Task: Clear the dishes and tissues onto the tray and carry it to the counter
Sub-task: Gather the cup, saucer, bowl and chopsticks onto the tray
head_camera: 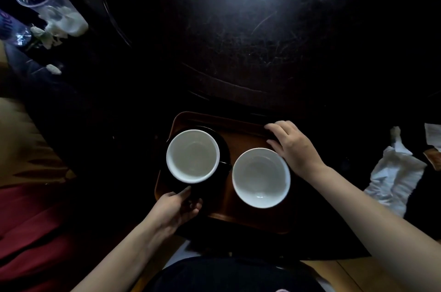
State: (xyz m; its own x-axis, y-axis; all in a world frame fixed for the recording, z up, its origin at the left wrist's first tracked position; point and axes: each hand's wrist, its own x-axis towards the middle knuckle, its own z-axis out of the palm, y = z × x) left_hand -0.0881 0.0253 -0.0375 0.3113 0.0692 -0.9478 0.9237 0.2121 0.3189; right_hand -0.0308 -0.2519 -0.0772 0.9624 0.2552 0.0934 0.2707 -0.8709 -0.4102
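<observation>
A brown tray [241, 135] lies at the near edge of a dark round table [262, 53]. On it stand two cups, white inside: the left cup [192, 156] sits on a black saucer [223, 146], the right cup [261, 177] stands directly on the tray. My left hand [177, 208] grips the saucer's near rim at the tray's left side. My right hand [293, 146] rests on the tray's far right rim, beside the right cup. Crumpled white tissues [396, 174] lie on the table to the right, off the tray.
At the far left stand a clear glass [45, 3] with white tissue inside and a plastic bottle [12, 29], with small tissue scraps [53, 68] nearby. A white paper slip [433, 136] lies at the right edge. A red cushion [31, 220] is at lower left.
</observation>
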